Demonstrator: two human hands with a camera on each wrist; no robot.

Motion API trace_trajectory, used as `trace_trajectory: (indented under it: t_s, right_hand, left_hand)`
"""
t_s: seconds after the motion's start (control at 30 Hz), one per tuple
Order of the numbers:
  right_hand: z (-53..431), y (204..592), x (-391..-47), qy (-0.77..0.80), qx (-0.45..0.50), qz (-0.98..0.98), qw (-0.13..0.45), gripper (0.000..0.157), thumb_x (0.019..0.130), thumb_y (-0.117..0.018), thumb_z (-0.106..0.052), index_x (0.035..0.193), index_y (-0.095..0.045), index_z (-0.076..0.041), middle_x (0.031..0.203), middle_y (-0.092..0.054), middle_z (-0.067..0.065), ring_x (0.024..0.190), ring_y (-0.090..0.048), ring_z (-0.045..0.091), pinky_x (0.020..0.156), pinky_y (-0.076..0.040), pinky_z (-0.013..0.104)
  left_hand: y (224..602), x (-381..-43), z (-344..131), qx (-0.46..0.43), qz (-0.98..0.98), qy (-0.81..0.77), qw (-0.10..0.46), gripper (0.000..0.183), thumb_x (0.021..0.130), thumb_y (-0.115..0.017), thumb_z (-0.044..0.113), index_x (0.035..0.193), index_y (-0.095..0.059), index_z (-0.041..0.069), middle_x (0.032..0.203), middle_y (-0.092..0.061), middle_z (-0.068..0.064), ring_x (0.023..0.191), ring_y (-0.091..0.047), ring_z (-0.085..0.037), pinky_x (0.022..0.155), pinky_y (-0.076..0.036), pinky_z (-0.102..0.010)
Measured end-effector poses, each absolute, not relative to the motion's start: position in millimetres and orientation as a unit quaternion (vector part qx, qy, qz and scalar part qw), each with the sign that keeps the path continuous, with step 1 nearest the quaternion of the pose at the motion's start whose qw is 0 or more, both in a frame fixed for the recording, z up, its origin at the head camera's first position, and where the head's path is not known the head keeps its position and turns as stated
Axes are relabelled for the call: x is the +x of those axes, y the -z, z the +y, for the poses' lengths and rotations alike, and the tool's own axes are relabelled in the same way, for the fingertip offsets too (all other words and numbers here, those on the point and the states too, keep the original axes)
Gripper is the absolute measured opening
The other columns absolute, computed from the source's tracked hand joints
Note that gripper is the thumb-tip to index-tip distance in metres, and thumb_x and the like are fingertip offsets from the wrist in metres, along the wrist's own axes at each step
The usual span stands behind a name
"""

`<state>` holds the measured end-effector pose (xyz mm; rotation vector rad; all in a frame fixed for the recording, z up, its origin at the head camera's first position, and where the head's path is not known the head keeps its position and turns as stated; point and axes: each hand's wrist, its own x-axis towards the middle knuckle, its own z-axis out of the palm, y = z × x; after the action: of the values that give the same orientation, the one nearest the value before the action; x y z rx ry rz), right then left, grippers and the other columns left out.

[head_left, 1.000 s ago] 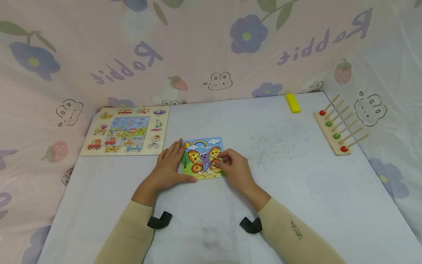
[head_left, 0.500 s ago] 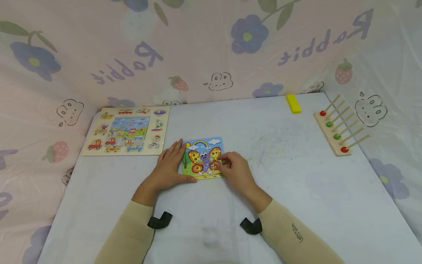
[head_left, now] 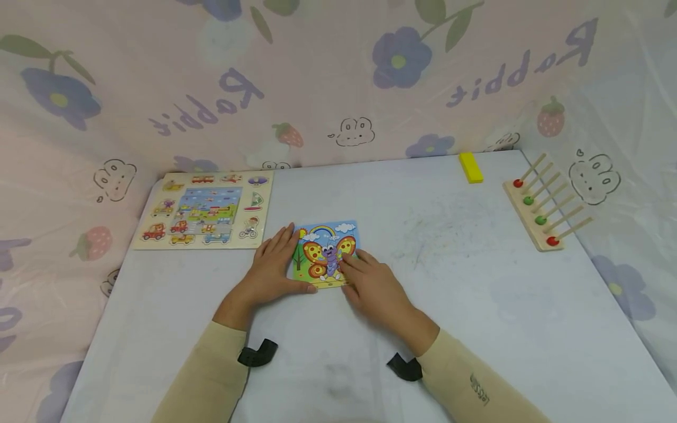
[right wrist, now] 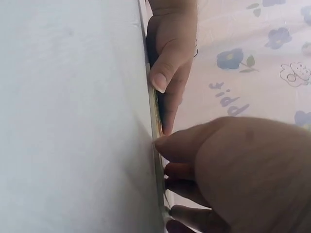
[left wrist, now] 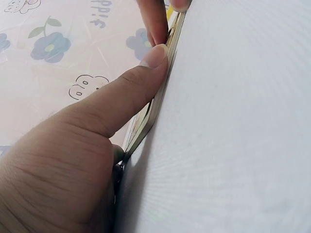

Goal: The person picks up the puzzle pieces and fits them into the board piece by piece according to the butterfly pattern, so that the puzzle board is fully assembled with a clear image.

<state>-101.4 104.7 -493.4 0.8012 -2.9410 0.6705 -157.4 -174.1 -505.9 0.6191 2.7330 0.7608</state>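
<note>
A small butterfly jigsaw puzzle [head_left: 324, 268] lies flat on the table, its picture facing up. Along its left edge rests my left hand [head_left: 271, 266], fingers extended and thumb spread along the front edge. My right hand [head_left: 378, 291] lies over the lower right part of the picture, fingertips pressing on the butterfly's right wing, thumb at the front edge. That corner is hidden beneath the hand. In the left wrist view the left thumb [left wrist: 131, 92] touches the puzzle's side. From the right wrist, the right fingers [right wrist: 187, 189] show spread along the thin board.
A wooden vehicle puzzle board [head_left: 266, 235] sits at the back left. Toward the back right lies a yellow block [head_left: 471, 168]. A wooden peg stand [head_left: 534, 217] with red and green beads is by the right edge. Printed curtains [head_left: 317, 76] hang behind the table.
The right hand has gone from pinching at the puzzle's right side to lying flatter, its fingers now extended over the lower right wing. The left hand stays put.
</note>
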Motion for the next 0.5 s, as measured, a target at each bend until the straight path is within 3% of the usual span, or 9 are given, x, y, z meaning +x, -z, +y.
trace_trajectory:
  t_s: [0.17,0.33,0.5]
  right_hand:
    - [102.2,487.1,-95.2,-0.159,0.261,-0.952,-0.019,0.054,0.104,-0.076,-0.026,0.15,-0.065,-0.001,0.159,-0.056,0.014,0.15,-0.045,0.045,0.1,-0.054,0.061]
    - [101.7,487.6,-93.8,-0.147,0.254,-0.955,-0.042,0.06,0.106,-0.074,-0.031,0.156,-0.059,-0.002,0.164,-0.051,0.013,0.155,-0.038,0.043,0.102,-0.051,0.057]
    - [104.3,491.1,-98.4,-0.192,0.25,-0.947,-0.061,0.064,0.105,-0.075,-0.033,0.16,-0.056,-0.005,0.168,-0.046,0.013,0.156,-0.034,0.043,0.107,-0.046,0.062]
  left_hand:
    - [507.1,-158.5,-173.0,0.213,0.934,-0.261,0.117,0.137,0.076,-0.09,0.07,0.174,-0.019,0.004,0.182,-0.001,-0.006,0.166,0.004,-0.025,0.129,0.0,-0.057]
    - [509.9,-160.7,-174.0,0.215,0.935,-0.258,0.114,0.138,0.076,-0.089,0.072,0.174,-0.019,0.005,0.182,-0.001,-0.006,0.166,0.003,-0.026,0.129,0.0,-0.058]
    - [513.4,-163.1,-175.7,0.215,0.935,-0.26,0.112,0.138,0.076,-0.089,0.072,0.174,-0.019,0.005,0.182,-0.001,-0.005,0.166,0.003,-0.026,0.129,-0.001,-0.059]
